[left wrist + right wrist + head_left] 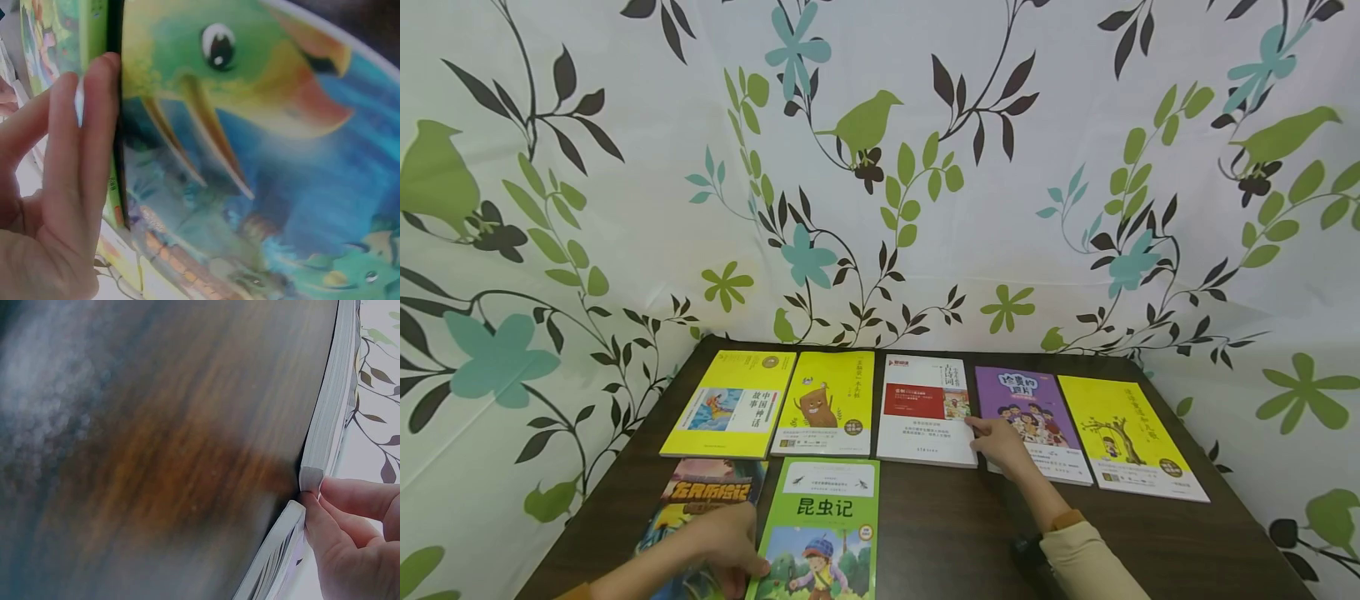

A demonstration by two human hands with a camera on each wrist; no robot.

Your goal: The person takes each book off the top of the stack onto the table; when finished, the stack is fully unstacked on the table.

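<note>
My left hand (722, 542) lies over the dinosaur-covered book (715, 479), at the left edge of the green book (823, 483). In the left wrist view its fingers (94, 119) look fairly straight, with the tips against the green book's side. The dinosaur book (250, 137) fills most of that view. My right hand (1003, 446) is at the near right corner of the white book with a red band (917, 437). Seen from the right wrist, thumb and finger (356, 497) pinch that corner of the white book (325, 412).
A yellow book (692, 425) and a yellow-and-white book (857, 383) stand left in the back row. A purple book (992, 383) and another yellow book (1157, 417) lie to the right. Dark tabletop (940, 533) meets a patterned cloth (880, 292) behind.
</note>
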